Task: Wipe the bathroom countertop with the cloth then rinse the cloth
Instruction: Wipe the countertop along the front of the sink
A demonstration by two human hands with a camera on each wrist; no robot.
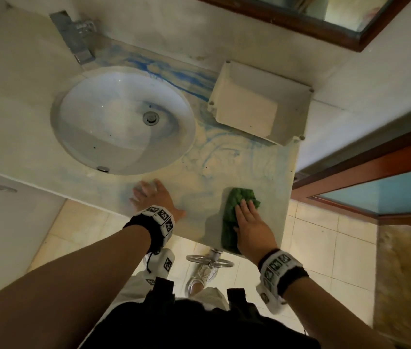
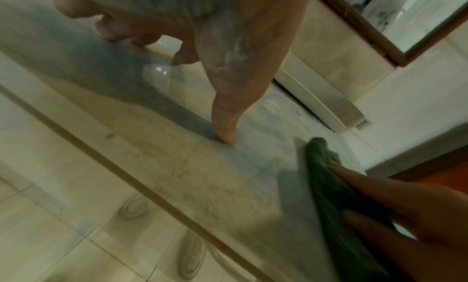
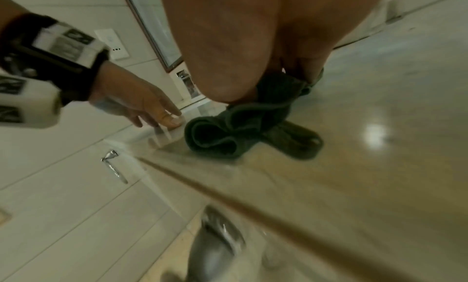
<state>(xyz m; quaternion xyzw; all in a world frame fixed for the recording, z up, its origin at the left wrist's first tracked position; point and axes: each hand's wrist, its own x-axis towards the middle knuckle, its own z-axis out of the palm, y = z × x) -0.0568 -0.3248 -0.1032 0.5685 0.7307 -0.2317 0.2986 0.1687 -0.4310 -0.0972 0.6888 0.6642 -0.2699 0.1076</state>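
A crumpled green cloth [image 1: 232, 205] [image 3: 228, 134] lies at the front right corner of the pale countertop [image 1: 212, 172], which carries blue smears. My right hand [image 1: 247, 217] presses down on it with straight fingers [image 2: 380, 188]; part of the cloth [image 2: 326, 186] is hidden under the palm. My left hand [image 1: 151, 195] rests on the counter's front edge just below the sink, fingers spread and the thumb [image 2: 225, 134] touching the surface. A whitish film shows on its palm. It holds nothing that I can make out.
A round white sink [image 1: 86, 137] with a chrome faucet [image 1: 73, 36] sits left of centre. An open white box [image 1: 224, 81] stands at the back right by the wall. A wood-framed mirror [image 1: 300, 23] hangs above, a door [image 1: 375, 172] is at the right, and my shoe [image 1: 202, 273] stands on tiled floor below.
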